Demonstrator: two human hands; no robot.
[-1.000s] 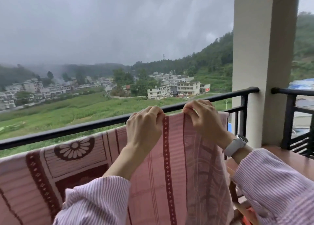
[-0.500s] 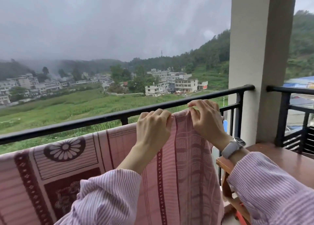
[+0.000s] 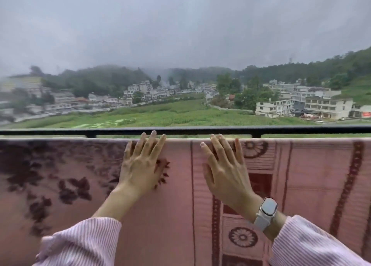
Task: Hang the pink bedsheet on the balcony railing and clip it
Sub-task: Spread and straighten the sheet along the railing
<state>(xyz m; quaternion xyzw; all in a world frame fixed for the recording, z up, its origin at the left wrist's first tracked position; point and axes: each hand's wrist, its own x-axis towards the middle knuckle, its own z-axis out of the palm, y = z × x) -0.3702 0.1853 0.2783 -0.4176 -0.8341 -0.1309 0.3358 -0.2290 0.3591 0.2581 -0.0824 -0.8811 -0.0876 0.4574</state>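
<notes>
Beyond the black railing (image 3: 200, 130), green field (image 3: 170, 115) and white buildings (image 3: 325, 107).

Across the middle of the frame the pink bedsheet (image 3: 180, 215) hangs as an unbroken wall from left edge to right, closing everything below its top fold. Just behind that fold runs the black railing (image 3: 200, 129), leaving only thin slots broken by short posts. Above the bar, the whole upper frame is open air

No legible text or labels anywhere.
</notes>
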